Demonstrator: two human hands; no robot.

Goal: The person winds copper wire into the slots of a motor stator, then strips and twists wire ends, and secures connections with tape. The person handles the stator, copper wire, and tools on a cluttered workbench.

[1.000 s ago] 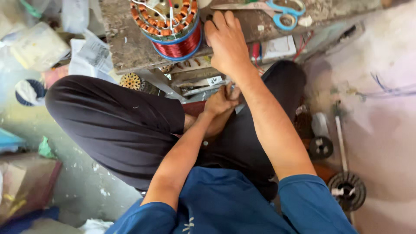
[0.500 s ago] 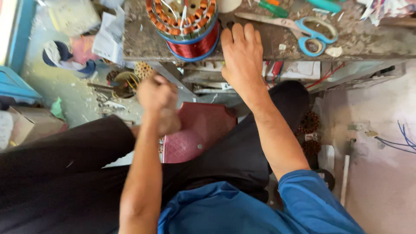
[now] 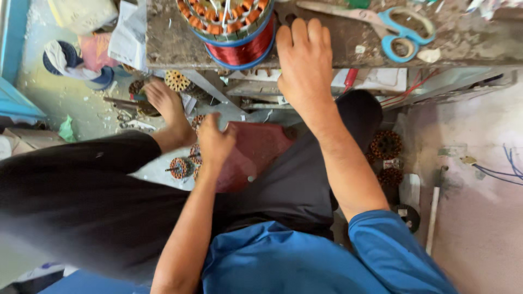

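My right hand (image 3: 305, 62) lies open and flat on the bench edge, just at three o'clock of the copper-wound stator (image 3: 231, 24), while my left hand (image 3: 215, 142) hangs loose and empty over the red stool (image 3: 256, 152); one careless nudge could tip that winding off.

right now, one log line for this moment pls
right hand: flat on workbench beside wound stator | left hand: blurred above lap, grip unclear | scissors: on bench
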